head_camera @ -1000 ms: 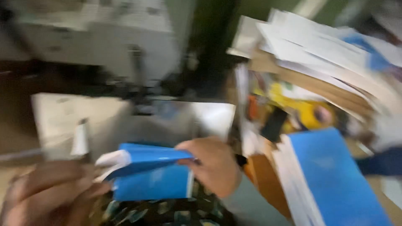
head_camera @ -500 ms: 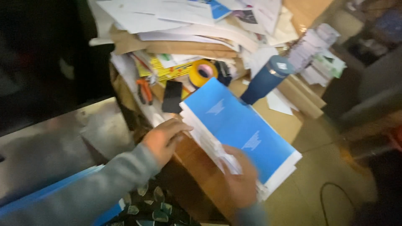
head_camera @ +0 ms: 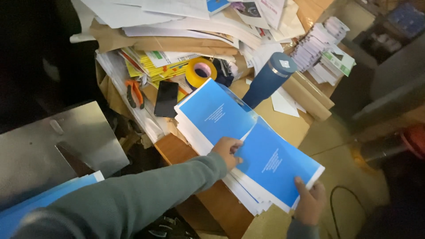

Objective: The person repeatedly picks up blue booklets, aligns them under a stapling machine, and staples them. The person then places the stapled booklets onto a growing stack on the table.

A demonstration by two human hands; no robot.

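Observation:
A stack of blue-covered booklets (head_camera: 216, 113) lies on a wooden desk (head_camera: 177, 148). The top blue booklet (head_camera: 274, 163) is shifted toward the lower right, partly off the stack. My left hand (head_camera: 228, 151), in a grey-green sleeve, pinches that booklet's near-left edge. My right hand (head_camera: 310, 203) grips its lower right corner, thumb on the cover. White page edges of the stack show beneath it.
A dark blue tumbler (head_camera: 266, 79), a yellow tape roll (head_camera: 200, 71), a black phone (head_camera: 166, 98) and orange pliers (head_camera: 134, 92) sit behind the stack. Loose paper piles (head_camera: 177, 17) fill the back. A metal plate (head_camera: 57, 141) is left, blue sheets (head_camera: 35, 199) below it.
The view swung from the metal machine table to the cluttered desk. Both hands went to the booklet stack and the top booklet has slid toward the lower right.

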